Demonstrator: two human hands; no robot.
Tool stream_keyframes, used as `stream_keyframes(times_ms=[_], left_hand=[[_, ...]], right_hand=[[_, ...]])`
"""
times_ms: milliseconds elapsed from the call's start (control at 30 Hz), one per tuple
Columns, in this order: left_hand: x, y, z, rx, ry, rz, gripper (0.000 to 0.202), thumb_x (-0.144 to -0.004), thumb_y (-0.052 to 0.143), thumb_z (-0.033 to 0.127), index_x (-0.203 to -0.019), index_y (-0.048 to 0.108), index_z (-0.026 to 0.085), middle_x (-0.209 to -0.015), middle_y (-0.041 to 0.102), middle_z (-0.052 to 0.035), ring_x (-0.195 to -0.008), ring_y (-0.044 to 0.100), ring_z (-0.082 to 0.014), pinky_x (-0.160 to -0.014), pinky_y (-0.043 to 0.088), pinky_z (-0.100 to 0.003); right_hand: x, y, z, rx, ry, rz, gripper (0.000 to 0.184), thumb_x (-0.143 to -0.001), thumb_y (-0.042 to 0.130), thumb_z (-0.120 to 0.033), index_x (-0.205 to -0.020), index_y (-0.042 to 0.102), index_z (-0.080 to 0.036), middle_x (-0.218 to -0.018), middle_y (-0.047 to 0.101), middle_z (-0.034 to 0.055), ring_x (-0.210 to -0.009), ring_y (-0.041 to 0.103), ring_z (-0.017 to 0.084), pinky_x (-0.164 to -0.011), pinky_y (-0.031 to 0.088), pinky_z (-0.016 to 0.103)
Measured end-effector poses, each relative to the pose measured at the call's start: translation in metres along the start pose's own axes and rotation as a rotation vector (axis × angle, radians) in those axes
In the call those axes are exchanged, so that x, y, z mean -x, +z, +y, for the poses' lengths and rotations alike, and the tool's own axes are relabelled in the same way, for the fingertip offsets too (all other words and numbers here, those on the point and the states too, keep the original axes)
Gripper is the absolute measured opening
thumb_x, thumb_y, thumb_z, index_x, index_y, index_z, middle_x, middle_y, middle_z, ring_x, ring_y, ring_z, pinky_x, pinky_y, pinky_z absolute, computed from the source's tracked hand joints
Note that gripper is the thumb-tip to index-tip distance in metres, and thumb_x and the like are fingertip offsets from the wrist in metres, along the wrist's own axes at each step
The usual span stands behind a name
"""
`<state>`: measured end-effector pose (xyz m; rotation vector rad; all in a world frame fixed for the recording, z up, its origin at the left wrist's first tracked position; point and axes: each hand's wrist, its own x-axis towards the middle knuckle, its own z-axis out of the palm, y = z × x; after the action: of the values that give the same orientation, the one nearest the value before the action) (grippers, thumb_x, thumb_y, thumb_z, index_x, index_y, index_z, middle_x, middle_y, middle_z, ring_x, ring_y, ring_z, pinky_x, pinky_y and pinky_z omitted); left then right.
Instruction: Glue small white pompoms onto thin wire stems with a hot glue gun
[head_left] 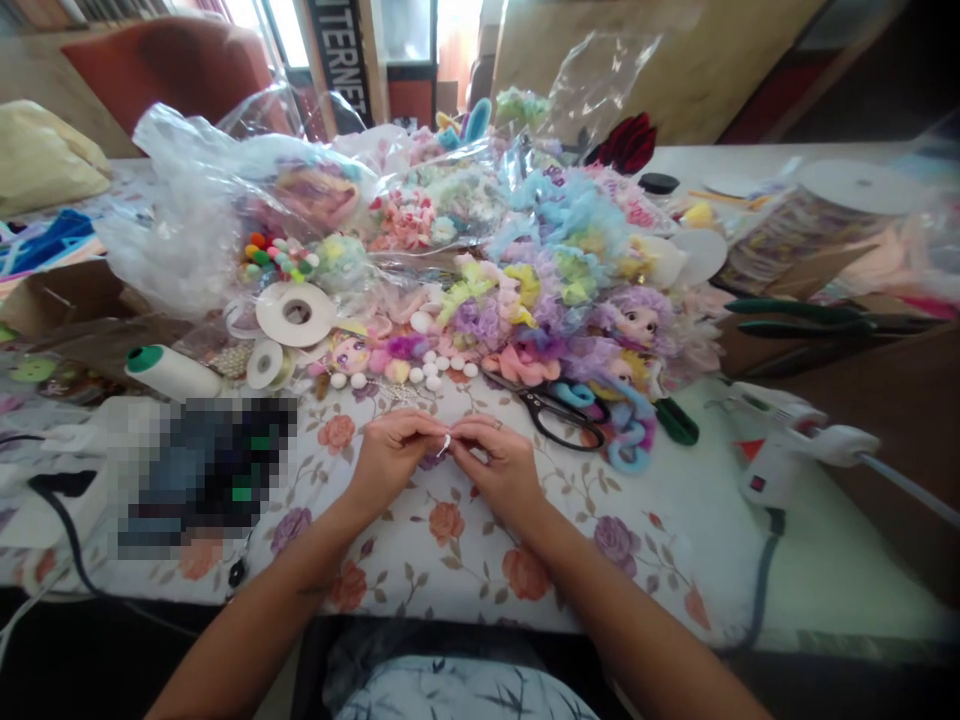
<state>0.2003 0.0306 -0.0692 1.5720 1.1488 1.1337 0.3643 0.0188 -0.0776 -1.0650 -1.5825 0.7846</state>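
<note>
Both hands pinched together on one small white piece, low centre of the table.

Left hand (390, 455) and right hand (499, 462) meet fingertip to fingertip on the white piece (445, 444) — probably a bead or clip, too small to tell. Looks like fine assembly; next needs a steady pinch. Scissors (559, 408) just right, loose white beads (435, 368) ahead, glue gun (787, 440) far right; floral tablecloth (450, 540) open toward the near edge.

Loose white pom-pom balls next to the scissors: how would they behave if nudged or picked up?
The white balls look round and lie loose on the floral tablecloth, so a nudge would probably send them rolling, perhaps toward the scissors. They look small and fuzzy, likely very light and squashy. A pinch should hold one, though they could scatter easily.
</note>
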Motion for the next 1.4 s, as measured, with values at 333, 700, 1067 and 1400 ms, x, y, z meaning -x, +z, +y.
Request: stream_keyframes(times_ms=[333,700,1067,1400], left_hand=[[0.000,0.002,0.004,0.121,-0.106,-0.002,0.021,-0.078,0.072,0.034,-0.094,0.073,0.020,-0.090,0.071,-0.0066,-0.081,0.067,-0.0192,-0.072,0.055,-0.031],[0.008,-0.060,0.018,-0.884,-0.227,0.068,0.028,-0.082,0.059,0.047,-0.090,0.064,0.020,-0.076,0.068,-0.0037,-0.069,0.062,-0.0210,-0.066,0.043,-0.031],[0.006,-0.070,0.017,-1.121,-0.286,0.315,0.013,-0.085,0.053,0.030,-0.089,0.063,0.023,-0.085,0.071,-0.0036,-0.078,0.064,-0.0223,-0.063,0.040,-0.029],[-0.007,-0.086,0.010,-1.180,-0.157,0.492,0.025,-0.087,0.053,0.029,-0.103,0.068,0.016,-0.099,0.070,-0.0132,-0.090,0.064,-0.0296,-0.071,0.048,-0.036]], right_hand=[[-0.001,-0.002,-0.005,-0.140,0.153,-0.010,0.010,-0.078,0.068,-0.024,-0.087,0.067,-0.021,-0.083,0.067,0.0037,-0.073,0.065,0.017,-0.069,0.056,0.030],[-0.007,-0.003,0.004,-0.252,0.336,0.121,0.023,-0.073,0.074,-0.038,-0.079,0.063,-0.019,-0.074,0.065,0.0021,-0.063,0.061,0.015,-0.060,0.053,0.027],[-0.003,-0.002,0.001,-0.233,0.324,0.062,0.021,-0.075,0.073,-0.037,-0.080,0.064,-0.018,-0.075,0.065,0.0025,-0.065,0.061,0.015,-0.063,0.053,0.027],[-0.004,-0.001,0.002,-0.274,0.329,0.048,0.020,-0.074,0.073,-0.036,-0.080,0.064,-0.019,-0.074,0.065,0.0022,-0.065,0.060,0.014,-0.062,0.051,0.026]])
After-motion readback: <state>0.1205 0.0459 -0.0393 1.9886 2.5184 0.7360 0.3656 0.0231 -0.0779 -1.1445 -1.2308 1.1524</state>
